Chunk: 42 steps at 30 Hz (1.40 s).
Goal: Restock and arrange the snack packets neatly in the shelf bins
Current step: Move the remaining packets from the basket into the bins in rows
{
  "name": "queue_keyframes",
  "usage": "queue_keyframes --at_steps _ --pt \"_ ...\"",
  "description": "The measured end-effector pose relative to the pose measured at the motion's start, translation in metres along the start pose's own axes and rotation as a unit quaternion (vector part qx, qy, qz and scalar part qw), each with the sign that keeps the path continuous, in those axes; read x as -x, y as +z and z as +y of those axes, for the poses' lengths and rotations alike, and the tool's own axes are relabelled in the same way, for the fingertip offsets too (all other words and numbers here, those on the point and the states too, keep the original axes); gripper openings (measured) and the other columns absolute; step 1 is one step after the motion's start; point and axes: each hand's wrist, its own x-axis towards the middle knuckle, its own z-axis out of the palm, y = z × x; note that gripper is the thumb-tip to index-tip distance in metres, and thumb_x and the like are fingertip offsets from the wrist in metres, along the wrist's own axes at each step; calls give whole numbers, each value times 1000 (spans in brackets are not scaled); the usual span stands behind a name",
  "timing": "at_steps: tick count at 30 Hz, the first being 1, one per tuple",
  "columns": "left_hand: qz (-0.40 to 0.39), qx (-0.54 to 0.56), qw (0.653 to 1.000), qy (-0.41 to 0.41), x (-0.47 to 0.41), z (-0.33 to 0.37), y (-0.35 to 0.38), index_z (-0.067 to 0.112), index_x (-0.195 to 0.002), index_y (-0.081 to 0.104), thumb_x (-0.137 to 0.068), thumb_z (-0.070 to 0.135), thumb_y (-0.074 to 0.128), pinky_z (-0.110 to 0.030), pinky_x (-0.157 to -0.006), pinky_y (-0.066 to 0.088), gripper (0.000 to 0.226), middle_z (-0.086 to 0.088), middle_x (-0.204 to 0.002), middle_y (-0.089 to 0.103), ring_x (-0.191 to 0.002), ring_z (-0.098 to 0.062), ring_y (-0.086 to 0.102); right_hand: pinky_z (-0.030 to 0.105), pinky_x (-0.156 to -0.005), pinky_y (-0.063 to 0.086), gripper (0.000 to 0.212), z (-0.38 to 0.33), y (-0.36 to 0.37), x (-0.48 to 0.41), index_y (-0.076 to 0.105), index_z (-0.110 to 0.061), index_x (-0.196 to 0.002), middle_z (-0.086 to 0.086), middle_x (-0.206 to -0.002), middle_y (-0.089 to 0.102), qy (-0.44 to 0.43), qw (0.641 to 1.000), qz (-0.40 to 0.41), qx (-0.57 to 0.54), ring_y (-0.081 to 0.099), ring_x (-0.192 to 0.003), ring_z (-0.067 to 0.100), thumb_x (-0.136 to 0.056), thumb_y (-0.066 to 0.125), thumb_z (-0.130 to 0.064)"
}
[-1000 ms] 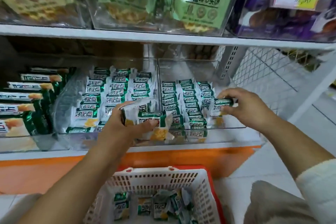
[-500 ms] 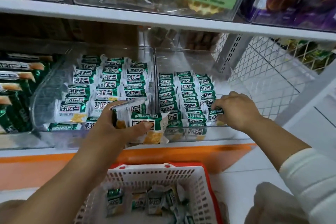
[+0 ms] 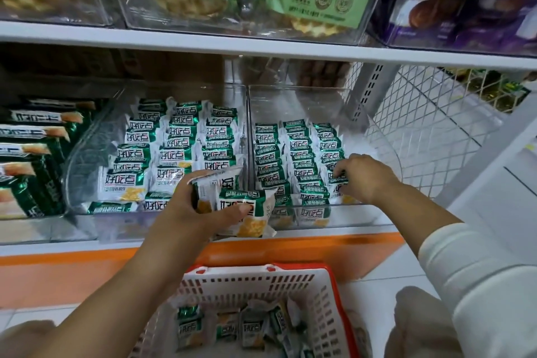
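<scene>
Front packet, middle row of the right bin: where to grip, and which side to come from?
Pinch its green top edge, coming straight down from above. The front packet stands upright just behind the bin's clear front wall. Neighbouring packets crowd it from behind and on both sides, so only the top looks free. This is judged from one view.

Right arm in a cream-white sleeve [image 3: 479, 276], soft and creased, its cuff ending partway up the forearm; left forearm [image 3: 116, 299] bare.

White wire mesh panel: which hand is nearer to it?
Right. The right hand pinches a green-and-white snack packet just left of the mesh panel; the left hand holds such packets farther left.
</scene>
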Motion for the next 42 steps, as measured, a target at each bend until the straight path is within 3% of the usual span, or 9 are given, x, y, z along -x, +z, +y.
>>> queue_keyframes --at_steps 4,6,10,16,22,27,31,37,42 --pt "-1 8 1000 -2 0 1 4 46 -113 56 -34 64 92 -47 -77 56 89 -22 -108 62 -96 -38 67 34 -91 44 46 -5 -20 19 52 -28 -132 6 -126 53 -5 997 42 -59 47 -118 24 -89 67 -26" --pt "-10 18 1000 -3 2 3 6 47 -114 57 -34 66 92 -54 -83 58 89 -26 -115 60 -102 -44 65 32 -87 46 39 -18 -35 42 54 -30 -128 0 -115 62 -15 972 109 -209 56 -110 19 -90 65 -29" --pt "-31 38 999 -2 7 7 10 45 -115 58 -40 62 93 -57 -85 57 85 -18 -116 65 -102 -38 68 28 -85 52 51 -68 -54 105 54 -43 -121 -14 -100 69 -82 862 -44 -498 66 -95 4 -74 65 -57" --pt "-51 49 997 -11 19 8 22 47 -113 58 -47 59 93 -61 -88 54 75 -25 -120 62 -105 -43 65 20 -68 50 36 -106 -42 131 56 -37 -111 -2 -85 64 -64 828 -45 -555 64 -78 8 -80 75 -33" --pt "-54 117 992 -11 20 18 16 27 -125 55 -55 40 83 -39 -82 58 76 -7 -116 69 -92 -25 74 27 -67 49 37 -54 -57 102 59 -41 -106 -4 -89 67 -8 823 59 -565 62 -66 11 -82 72 -17" --pt "-47 130 990 -28 15 18 13 24 -130 54 -64 26 78 -38 -77 59 70 -10 -117 67 -89 -29 75 11 -52 40 39 7 -54 77 67 -38 -104 -6 -111 64 4 911 95 -401 60 -67 8 -81 74 -9" --pt "-39 95 994 -39 12 14 11 25 -126 56 -56 36 80 -44 -86 57 75 -16 -115 65 -89 -29 74 22 -79 42 45 20 -44 54 65 -34 -107 -1 -104 55 -53 969 74 -232 55 -90 16 -75 80 -6" --pt "-34 68 995 -59 5 11 13 28 -122 58 -54 37 90 -51 -91 54 75 -12 -113 66 -86 -28 75 28 -80 41 43 18 -32 25 63 -29 -120 -1 -105 56 -68 998 -16 -8 52 -102 18 -82 68 -10" --pt "-31 92 993 -64 3 10 13 20 -118 60 -59 31 78 -47 -86 57 63 -12 -107 65 -86 -31 74 30 -74 44 45 11 -17 11 59 -37 -117 -4 -107 54 -62 996 -50 32 51 -106 18 -78 66 -16"
